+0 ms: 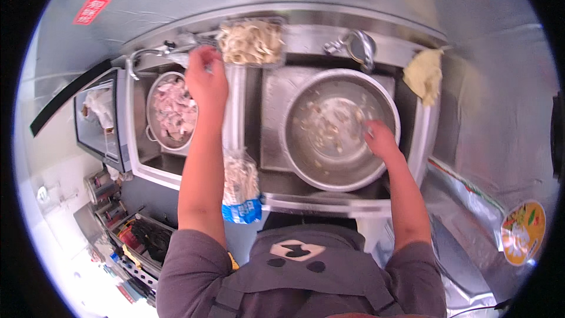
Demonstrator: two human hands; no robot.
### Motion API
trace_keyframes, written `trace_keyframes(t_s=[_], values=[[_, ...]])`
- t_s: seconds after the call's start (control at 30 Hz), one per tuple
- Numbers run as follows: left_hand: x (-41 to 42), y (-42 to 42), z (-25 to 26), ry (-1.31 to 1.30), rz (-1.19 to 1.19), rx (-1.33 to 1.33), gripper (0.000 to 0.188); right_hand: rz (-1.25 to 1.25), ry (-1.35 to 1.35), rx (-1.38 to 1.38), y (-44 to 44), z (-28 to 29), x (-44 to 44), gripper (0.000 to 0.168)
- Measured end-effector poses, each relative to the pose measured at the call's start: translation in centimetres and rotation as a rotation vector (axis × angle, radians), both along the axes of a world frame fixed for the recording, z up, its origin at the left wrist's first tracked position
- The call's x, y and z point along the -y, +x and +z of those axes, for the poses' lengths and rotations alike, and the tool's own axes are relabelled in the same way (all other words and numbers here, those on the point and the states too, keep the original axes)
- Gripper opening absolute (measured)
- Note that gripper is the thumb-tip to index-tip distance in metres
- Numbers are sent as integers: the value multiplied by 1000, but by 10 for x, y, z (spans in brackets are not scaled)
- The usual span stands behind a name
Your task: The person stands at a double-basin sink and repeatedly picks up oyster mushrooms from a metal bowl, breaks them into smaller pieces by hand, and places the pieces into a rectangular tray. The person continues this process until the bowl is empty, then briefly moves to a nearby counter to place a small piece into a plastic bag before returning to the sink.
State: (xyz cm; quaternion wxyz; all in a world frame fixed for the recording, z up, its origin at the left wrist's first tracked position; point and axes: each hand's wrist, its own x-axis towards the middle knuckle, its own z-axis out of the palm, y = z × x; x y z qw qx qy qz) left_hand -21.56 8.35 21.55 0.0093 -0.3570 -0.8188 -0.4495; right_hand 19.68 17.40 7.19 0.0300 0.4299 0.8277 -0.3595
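In the right-hand sink basin stands a large round metal bowl [340, 176] holding water and small pale food pieces [329, 126]. My right hand [379, 139] is inside the bowl's right side, its fingers bent at the water; whether it grips a piece cannot be told. My left hand [206, 68] is raised near the sink's back rim, beside a clear plastic tray of pale sliced food [251, 42]. Its fingers are curled, and what lies between them is unclear. Left of that forearm, a metal colander [151, 117] with pink raw meat pieces [174, 110] sits in the smaller basin.
A faucet [362, 48] stands behind the large bowl, and another faucet [143, 55] at the left basin. A yellowish cloth [424, 75] hangs over the right rim. A blue-ended plastic bag of food [241, 185] rests on the divider's front end.
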Motion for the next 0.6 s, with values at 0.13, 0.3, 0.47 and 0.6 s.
trace_keyframes(t_s=[0.13, 0.3, 0.47, 0.6], values=[[7, 103, -58, -342, -664, 131, 33, 81, -11, -64, -22, 10, -27, 32], [-15, 128, -146, -530, -992, -211, 50, 416, 282, -103, -48, 2, -52, 36], [-41, 139, -172, -841, -1120, -293, 70, 655, 443, -67, -77, -33, -70, 44], [-55, 151, -175, -1133, -1120, -198, 75, 658, 149, 181, -86, -43, -77, 48]])
